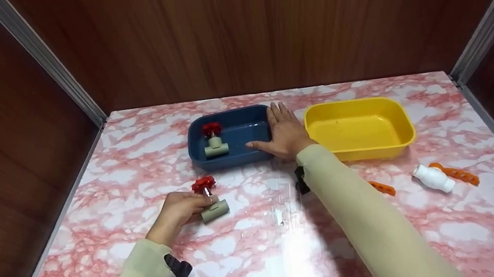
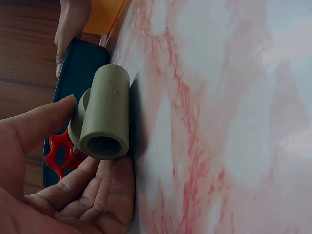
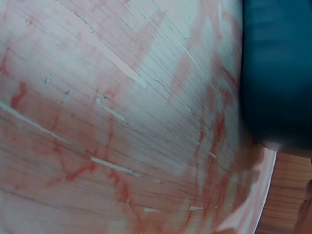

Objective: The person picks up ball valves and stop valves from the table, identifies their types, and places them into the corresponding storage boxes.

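Note:
Between thumb and fingers, my left hand (image 1: 184, 210) holds a pipe valve (image 1: 214, 209), a grey-green tee body with a red star-shaped handwheel. In the left wrist view the valve body (image 2: 105, 112) shows its open pipe end, close above the table surface. A second valve of the same kind (image 1: 216, 149) stands inside the blue tray (image 1: 250, 158), at its left end. My right hand (image 1: 286, 133) lies with straight fingers over the tray's right rim, thumb reaching inside. The right wrist view shows only the tray's outer wall (image 3: 280, 73) and tabletop.
Right of the blue tray stands a yellow tray (image 1: 359, 149). A white pipe fitting (image 1: 433, 178) lies by an orange perforated piece (image 1: 462, 174) at the right. Another orange piece (image 1: 383, 188) is partly hidden by the right sleeve. Wooden panels enclose the back and sides.

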Tool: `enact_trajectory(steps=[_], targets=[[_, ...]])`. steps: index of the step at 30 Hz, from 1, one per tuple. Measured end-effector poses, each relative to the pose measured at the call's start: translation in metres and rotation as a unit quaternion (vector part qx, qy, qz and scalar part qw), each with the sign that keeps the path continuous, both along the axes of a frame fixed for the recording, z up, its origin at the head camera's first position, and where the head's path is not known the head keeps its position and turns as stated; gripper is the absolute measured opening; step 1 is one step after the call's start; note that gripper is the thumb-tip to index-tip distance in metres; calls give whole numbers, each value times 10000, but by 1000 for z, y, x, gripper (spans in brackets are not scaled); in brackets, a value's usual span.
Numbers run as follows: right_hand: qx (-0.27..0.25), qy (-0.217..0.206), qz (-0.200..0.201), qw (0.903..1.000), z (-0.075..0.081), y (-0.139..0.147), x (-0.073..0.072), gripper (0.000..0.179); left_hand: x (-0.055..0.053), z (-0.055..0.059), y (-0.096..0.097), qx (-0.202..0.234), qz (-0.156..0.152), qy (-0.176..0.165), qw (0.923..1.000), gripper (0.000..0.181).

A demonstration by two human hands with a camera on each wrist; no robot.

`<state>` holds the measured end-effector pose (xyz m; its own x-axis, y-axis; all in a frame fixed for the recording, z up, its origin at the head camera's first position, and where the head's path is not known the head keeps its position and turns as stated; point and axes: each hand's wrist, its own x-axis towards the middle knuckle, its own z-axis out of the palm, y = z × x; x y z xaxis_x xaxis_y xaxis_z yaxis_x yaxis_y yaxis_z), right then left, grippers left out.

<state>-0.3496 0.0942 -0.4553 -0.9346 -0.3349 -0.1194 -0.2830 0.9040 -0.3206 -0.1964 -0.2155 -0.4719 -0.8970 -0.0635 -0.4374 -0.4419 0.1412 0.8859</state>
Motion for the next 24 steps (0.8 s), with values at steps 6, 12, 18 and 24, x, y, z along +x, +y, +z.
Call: enact_trajectory(steps=[6, 12, 18, 24], targets=[[-39, 0, -31, 10000, 2, -1, 2, 128, 0, -1, 4, -453, 38, 58, 9990, 27], [-41, 10, -65, 10000, -1, 0, 1, 127, 0, 0, 6, -790, 132, 142, 9967, 23], [6, 42, -23, 10000, -3, 0, -1, 129, -2, -1, 8, -1179, 120, 91, 9929, 29], [32, 61, 23, 10000, -3, -1, -4, 130, -4, 2, 8, -1102, 84, 14, 9939, 36]])
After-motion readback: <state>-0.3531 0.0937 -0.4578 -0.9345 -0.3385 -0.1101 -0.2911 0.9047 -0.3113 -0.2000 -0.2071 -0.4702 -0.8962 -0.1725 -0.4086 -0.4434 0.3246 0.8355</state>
